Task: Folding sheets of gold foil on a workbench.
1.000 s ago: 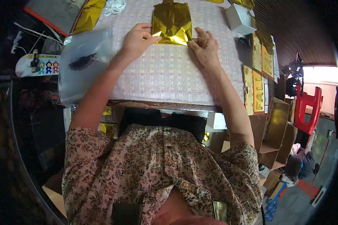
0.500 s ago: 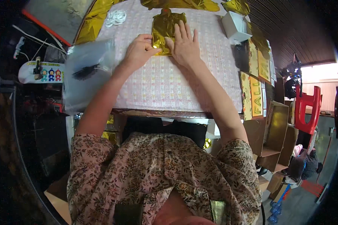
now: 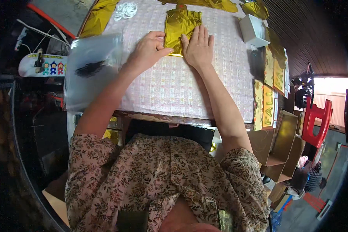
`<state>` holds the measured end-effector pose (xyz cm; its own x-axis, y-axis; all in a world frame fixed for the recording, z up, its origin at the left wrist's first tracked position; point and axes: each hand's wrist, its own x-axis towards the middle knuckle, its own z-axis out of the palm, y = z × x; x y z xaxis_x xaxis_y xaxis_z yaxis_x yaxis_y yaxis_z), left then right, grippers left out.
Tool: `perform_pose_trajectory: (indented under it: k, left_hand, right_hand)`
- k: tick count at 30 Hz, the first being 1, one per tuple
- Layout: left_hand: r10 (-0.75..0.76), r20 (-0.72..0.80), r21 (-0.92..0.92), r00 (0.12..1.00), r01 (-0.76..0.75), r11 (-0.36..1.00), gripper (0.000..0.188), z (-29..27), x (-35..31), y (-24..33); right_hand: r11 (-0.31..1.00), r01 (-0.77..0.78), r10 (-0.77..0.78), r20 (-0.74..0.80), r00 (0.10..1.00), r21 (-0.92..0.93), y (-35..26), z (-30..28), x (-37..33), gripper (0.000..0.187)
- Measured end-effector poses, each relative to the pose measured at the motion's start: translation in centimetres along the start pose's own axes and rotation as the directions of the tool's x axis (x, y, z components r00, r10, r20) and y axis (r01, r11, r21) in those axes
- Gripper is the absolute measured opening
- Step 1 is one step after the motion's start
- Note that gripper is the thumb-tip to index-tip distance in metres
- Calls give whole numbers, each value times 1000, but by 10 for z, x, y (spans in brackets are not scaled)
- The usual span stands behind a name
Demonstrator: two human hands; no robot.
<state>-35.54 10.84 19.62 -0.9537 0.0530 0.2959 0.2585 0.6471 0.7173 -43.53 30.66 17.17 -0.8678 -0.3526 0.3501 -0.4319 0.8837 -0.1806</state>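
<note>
A folded piece of shiny gold foil (image 3: 178,27) lies on the cloth-covered table, its long sides running away from me. At its near left corner is my left hand (image 3: 150,48), fingers loosely bent along the left edge and thumb stretched out to the near edge. Nothing can be seen clasped between that thumb and the fingers. My right hand (image 3: 199,48) lies flat along the foil's right side, fingers straight and pointing away, thumb resting on the foil. What is under the right palm is hidden.
Clear plastic bags (image 3: 92,73) lie at the table's left edge, and white rings (image 3: 125,10) farther back. A white box (image 3: 254,31) stands at the right, near printed cartons (image 3: 267,104). More gold foil (image 3: 98,19) lies along the far left edge. Cardboard boxes (image 3: 284,131) stand right of the table.
My right hand has slid a little nearer and toward the foil's right edge. The left hand stays at the near left corner. The whole view has shifted slightly.
</note>
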Motion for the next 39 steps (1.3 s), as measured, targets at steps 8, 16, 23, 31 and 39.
perform_pose_trajectory:
  k: [8,16,23,31,39]
  left_hand:
    - [253,67,504,965,-252,826,55,5,14,20]
    - [49,337,643,940,-267,718,76,12,18,6]
    - [72,338,568,938,-265,779,78,10,19,8]
    - [78,349,575,934,-278,770,79,12,22,8]
    - [80,341,581,937,-277,765,79,11,18,7]
  right_hand:
    - [999,-11,10,-23,1000,-35,1,0,-1,79]
    - [997,-68,71,111,991,-27,2,-9,13,76]
    - [983,-146,145,-19,989,-112,51,19,63,69]
    - [853,-420,263,443,857,308,113,-25,141,76]
    - [840,-422,269,413,870,342,68,-19,150,36]
